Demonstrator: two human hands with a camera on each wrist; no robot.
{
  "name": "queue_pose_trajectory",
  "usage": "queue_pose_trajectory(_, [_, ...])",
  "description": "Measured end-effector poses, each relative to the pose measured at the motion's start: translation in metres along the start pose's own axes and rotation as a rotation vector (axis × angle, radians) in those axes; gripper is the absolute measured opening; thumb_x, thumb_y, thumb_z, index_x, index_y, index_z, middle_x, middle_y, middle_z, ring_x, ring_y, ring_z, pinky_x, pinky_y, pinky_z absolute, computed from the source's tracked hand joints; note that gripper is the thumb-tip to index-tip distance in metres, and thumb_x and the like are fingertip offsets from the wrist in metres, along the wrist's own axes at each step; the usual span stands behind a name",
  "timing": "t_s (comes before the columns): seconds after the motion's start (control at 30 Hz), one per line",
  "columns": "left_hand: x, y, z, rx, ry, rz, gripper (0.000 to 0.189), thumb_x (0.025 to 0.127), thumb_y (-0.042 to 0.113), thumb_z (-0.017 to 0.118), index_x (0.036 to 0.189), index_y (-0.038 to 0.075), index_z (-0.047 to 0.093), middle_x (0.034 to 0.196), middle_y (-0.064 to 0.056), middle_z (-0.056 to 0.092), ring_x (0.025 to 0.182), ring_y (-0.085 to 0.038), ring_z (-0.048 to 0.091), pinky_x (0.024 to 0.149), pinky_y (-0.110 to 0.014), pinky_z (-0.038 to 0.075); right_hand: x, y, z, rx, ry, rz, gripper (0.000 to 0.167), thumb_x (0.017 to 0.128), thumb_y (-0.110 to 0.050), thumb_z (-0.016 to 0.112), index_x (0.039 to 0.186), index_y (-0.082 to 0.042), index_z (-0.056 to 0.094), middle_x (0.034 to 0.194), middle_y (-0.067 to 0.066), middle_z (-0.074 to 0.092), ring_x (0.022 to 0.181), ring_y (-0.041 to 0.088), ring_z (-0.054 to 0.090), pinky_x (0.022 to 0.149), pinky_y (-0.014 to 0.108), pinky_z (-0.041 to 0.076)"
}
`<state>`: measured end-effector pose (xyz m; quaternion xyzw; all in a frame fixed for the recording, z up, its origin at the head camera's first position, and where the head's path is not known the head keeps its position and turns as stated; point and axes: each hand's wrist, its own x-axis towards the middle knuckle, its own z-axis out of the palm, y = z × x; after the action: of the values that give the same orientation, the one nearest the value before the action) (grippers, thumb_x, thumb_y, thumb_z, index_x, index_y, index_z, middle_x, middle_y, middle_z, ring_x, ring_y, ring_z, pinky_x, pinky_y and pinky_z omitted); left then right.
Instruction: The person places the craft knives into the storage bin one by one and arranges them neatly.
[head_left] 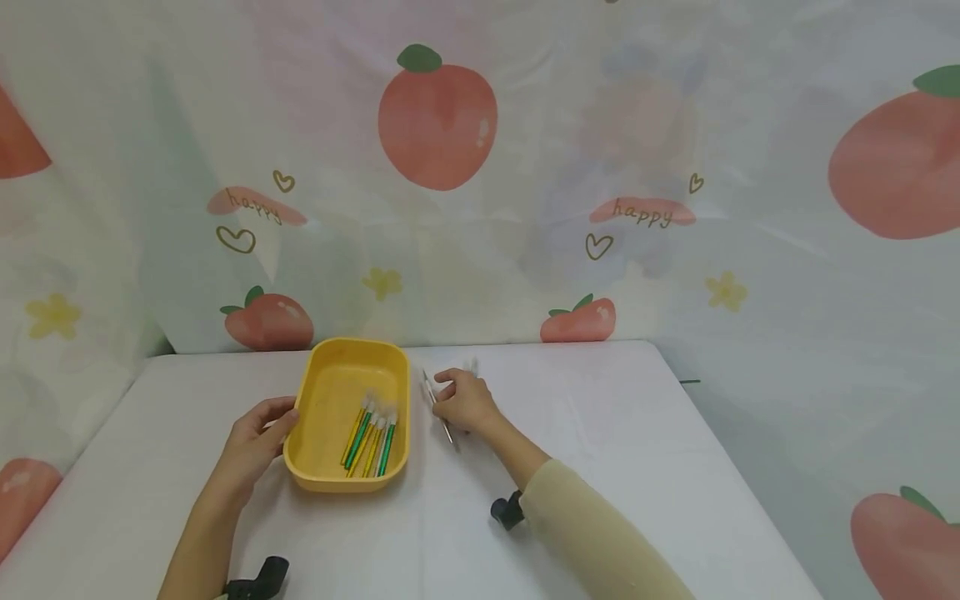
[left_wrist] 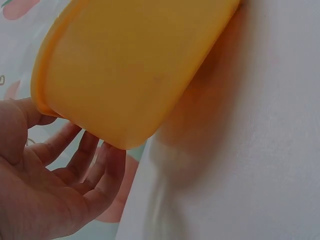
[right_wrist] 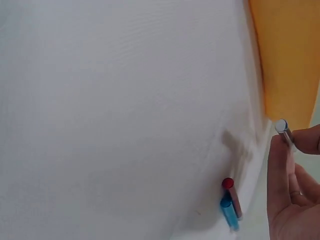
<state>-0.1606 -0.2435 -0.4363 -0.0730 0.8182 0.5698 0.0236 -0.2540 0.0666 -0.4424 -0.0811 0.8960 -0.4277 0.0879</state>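
A yellow plastic basin (head_left: 322, 375) sits on the white table, holding several thin yellow and green sticks (head_left: 371, 442) with pale, blurred tips. My left hand (head_left: 258, 437) grips its left side. The left wrist view shows that thumb at the basin's rim (left_wrist: 42, 107) and the fingers against the outer wall. Just right of the basin, my right hand (head_left: 467, 404) pinches a slim silver stick (head_left: 442, 412) between thumb and fingers. The right wrist view shows its round end (right_wrist: 281, 125). A red stick (right_wrist: 228, 184) and a blue stick (right_wrist: 227, 204) lie side by side, mostly hidden from the head view.
A white cloth covers the table (head_left: 600, 433), which ends at a fabric backdrop (head_left: 510, 250) printed with fruit, hearts and flowers. Black wrist cameras (head_left: 507, 510) sit on both forearms. The basin's right wall stands close to the right hand.
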Motion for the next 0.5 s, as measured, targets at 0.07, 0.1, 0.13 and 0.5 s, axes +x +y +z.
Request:
queue_pose_trajectory(0.07, [0.001, -0.001, -0.001, 0.0, -0.003, 0.0, 0.053, 0.105, 0.037, 0.047, 0.146, 0.003, 0.043, 0.146, -0.019, 0.046, 0.127, -0.031, 0.05, 0.087, -0.021, 0.054, -0.001, -0.003, -0.001, 0.054, -0.009, 0.015, 0.051, 0.081, -0.005, 0.071, 0.131, -0.007, 0.061, 0.09, 0.002, 0.068, 0.066, 0.013, 0.064, 0.055, 0.026, 0.053])
queue_pose_trajectory(0.1, [0.001, -0.002, -0.001, 0.001, -0.004, -0.004, 0.054, 0.105, 0.038, 0.046, 0.146, 0.003, 0.043, 0.146, -0.019, 0.046, 0.127, -0.031, 0.05, 0.086, -0.021, 0.054, -0.002, -0.004, -0.001, 0.083, -0.013, 0.023, 0.051, 0.081, -0.004, 0.07, 0.132, -0.007, 0.061, 0.092, 0.003, 0.068, 0.066, 0.013, 0.064, 0.056, 0.026, 0.054])
queue_pose_trajectory(0.13, [0.002, -0.003, -0.001, 0.004, -0.006, -0.009, 0.054, 0.106, 0.038, 0.046, 0.146, 0.003, 0.042, 0.146, -0.019, 0.045, 0.126, -0.031, 0.05, 0.086, -0.021, 0.054, -0.003, -0.006, -0.001, 0.114, -0.017, 0.031, 0.051, 0.082, -0.005, 0.069, 0.132, -0.008, 0.061, 0.093, 0.003, 0.068, 0.066, 0.014, 0.065, 0.057, 0.028, 0.055])
queue_pose_trajectory(0.5, [0.007, -0.02, -0.005, 0.017, -0.03, -0.082, 0.056, 0.106, 0.037, 0.044, 0.147, 0.0, 0.039, 0.146, -0.022, 0.045, 0.112, -0.021, 0.057, 0.08, -0.021, 0.054, -0.004, -0.043, 0.002, 0.547, -0.066, 0.069, 0.051, 0.081, 0.006, 0.063, 0.131, -0.005, 0.061, 0.095, 0.01, 0.063, 0.078, 0.022, 0.065, 0.071, 0.039, 0.061])
